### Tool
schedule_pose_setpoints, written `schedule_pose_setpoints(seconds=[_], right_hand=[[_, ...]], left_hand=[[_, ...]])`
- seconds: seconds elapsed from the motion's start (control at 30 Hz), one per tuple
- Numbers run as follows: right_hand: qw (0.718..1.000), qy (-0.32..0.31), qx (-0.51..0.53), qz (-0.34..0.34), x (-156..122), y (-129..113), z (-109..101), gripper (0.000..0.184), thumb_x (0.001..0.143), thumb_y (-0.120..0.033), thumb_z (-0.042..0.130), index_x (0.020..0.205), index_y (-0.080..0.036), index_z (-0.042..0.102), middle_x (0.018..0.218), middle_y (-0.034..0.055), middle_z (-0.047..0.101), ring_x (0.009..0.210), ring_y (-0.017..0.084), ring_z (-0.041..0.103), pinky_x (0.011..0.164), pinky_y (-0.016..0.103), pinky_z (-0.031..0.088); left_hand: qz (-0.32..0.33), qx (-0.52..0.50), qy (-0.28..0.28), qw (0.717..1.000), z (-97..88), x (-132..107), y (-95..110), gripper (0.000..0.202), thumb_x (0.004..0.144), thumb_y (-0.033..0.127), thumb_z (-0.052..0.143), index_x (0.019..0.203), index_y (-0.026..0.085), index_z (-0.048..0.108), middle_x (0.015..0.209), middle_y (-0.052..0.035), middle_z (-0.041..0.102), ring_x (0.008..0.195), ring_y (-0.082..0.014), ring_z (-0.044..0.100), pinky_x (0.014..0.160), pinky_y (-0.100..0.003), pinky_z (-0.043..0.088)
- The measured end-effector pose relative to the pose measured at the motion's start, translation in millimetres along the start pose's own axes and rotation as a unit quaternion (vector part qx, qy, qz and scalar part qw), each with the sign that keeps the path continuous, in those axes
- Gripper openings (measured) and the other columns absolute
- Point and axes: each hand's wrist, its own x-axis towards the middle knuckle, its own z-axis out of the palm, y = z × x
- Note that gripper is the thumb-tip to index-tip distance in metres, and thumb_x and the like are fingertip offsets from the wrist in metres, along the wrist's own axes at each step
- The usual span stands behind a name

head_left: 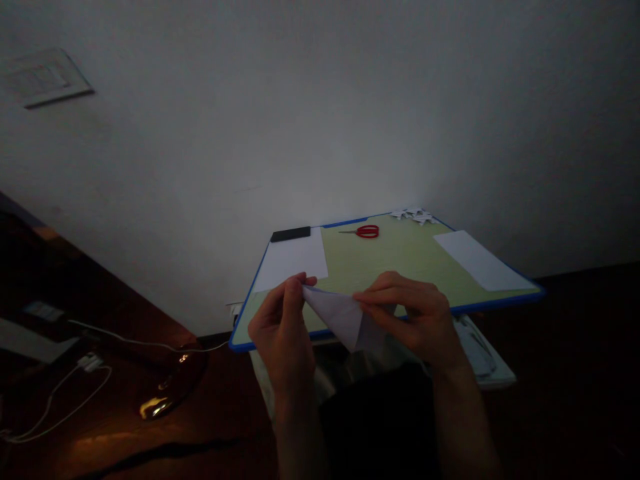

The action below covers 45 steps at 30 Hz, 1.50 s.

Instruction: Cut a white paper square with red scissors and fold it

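A folded sheet of white paper (337, 315) is held in the air just in front of the table's near edge. My left hand (287, 320) pinches its pointed left corner between thumb and fingers. On the other side, my right hand (413, 310) grips the paper's upper right part, covering some of it. A flap hangs down between the two hands. Beyond them, red-handled scissors (367, 231) lie on the green tabletop (370, 263), blades pointing left.
White sheets (300, 257) lie at the table's left, under a dark flat object (291, 234). Another white paper (480, 261) is at the right. Several small folded paper pieces (414, 215) sit at the back right corner. A white cable (150, 343) runs at the left.
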Motion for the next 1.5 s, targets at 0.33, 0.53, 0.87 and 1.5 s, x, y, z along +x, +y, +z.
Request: schedule_pose_setpoints(seconds=[0.33, 0.53, 0.87, 1.5], right_hand=[[0.999, 0.011, -0.038, 0.011, -0.1, -3.2, 7.3, 0.019, 0.094, -0.018, 0.077, 0.106, -0.031, 0.082, 0.088, 0.0001, 0.081, 0.08, 0.02, 0.073, 0.076, 0.038, 0.056], [0.999, 0.012, -0.033, 0.001, -0.1, -2.1, 8.4, 0.02, 0.094, -0.016, 0.078, 0.107, -0.03, 0.082, 0.088, -0.0006, 0.081, 0.081, 0.018, 0.072, 0.076, 0.037, 0.056], [0.999, -0.009, -0.029, -0.041, 2.9, -6.7, 10.0, 0.022, 0.09, -0.017, 0.084, 0.11, -0.026, 0.081, 0.09, 0.0011, 0.081, 0.081, 0.018, 0.072, 0.075, 0.037, 0.055], [1.0, 0.02, -0.002, -0.014, 2.9, -7.5, 9.6, 0.02, 0.091, -0.009, 0.079, 0.104, -0.023, 0.083, 0.087, 0.0016, 0.081, 0.078, 0.017, 0.072, 0.072, 0.035, 0.054]], left_hand=[[0.038, 0.069, 0.066, 0.995, 7.5, -10.4, 5.0, 0.019, 0.092, 0.04, 0.08, 0.095, 0.022, 0.083, 0.087, -0.0025, 0.081, 0.082, -0.0168, 0.075, 0.077, -0.029, 0.058], [0.025, 0.07, 0.064, 0.995, 7.3, -11.6, 4.9, 0.02, 0.096, 0.041, 0.075, 0.095, 0.022, 0.081, 0.086, -0.0022, 0.078, 0.08, -0.0156, 0.071, 0.071, -0.026, 0.054], [0.088, 0.165, 0.15, 0.971, 22.8, -21.4, 12.2, 0.024, 0.102, 0.041, 0.065, 0.091, 0.021, 0.074, 0.077, 0.0026, 0.065, 0.07, -0.0136, 0.058, 0.064, -0.025, 0.045], [0.083, 0.086, 0.104, 0.987, 23.1, -20.4, 6.4, 0.028, 0.103, 0.044, 0.064, 0.094, 0.019, 0.074, 0.081, 0.0004, 0.067, 0.073, -0.0123, 0.061, 0.065, -0.022, 0.05]])
